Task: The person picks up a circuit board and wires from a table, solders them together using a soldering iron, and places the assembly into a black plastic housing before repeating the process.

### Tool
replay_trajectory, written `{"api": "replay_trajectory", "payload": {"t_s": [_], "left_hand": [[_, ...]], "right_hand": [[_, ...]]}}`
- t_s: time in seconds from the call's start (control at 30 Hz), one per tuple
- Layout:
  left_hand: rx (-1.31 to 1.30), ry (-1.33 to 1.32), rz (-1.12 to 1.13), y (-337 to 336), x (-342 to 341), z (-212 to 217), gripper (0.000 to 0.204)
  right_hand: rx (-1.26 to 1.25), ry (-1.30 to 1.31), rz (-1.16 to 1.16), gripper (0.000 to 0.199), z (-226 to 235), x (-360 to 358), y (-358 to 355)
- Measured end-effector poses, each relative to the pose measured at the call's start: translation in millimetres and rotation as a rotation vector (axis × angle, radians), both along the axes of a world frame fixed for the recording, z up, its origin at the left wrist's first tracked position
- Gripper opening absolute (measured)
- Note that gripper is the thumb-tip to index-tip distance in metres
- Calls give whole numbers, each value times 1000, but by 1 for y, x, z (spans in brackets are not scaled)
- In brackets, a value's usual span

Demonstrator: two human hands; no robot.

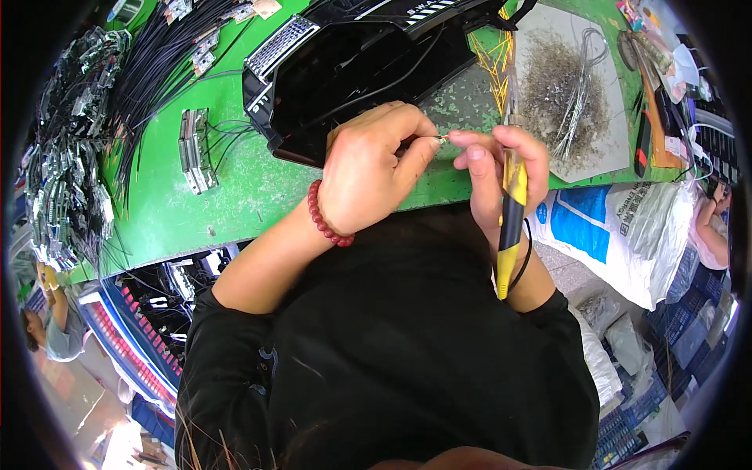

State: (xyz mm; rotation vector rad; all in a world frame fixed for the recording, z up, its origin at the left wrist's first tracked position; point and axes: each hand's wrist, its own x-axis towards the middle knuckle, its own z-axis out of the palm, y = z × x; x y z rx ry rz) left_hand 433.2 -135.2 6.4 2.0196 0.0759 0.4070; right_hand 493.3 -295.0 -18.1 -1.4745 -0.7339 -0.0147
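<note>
My left hand [372, 160], with a red bead bracelet on its wrist, is closed at the fingertips on a thin wire; only its short end [443, 139] shows. Opposite, my right hand [509, 160] grips a soldering iron [513, 211] with a yellow and black handle, its shaft pointing away from me. The right fingertips come close to the wire end; whether they touch it I cannot tell. Beyond my left hand lies a black plastic housing [286, 102], tilted on the green table, with a dark cable across its inside.
Bundles of black wires [149, 78] and a heap of metal parts [74, 149] cover the table's left. A metal bracket [196, 153] with wires stands nearer. Yellow wires [495, 66] lie beside a grey board [615, 117] bearing solder wire and residue. White sacks [627, 235] stand at right.
</note>
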Motion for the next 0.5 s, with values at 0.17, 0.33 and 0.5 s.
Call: {"api": "replay_trajectory", "payload": {"t_s": [0.17,0.33,0.5], "left_hand": [[90,-89,-57,2,0,-2,8],[59,11,-59,2,-1,0,8],[61,31,-68,3,-1,4,9]], "right_hand": [[47,388,158,29,6,10,-2],[-8,155,113,40,9,19,-7],[-92,45,124,40,8,19,2]]}}
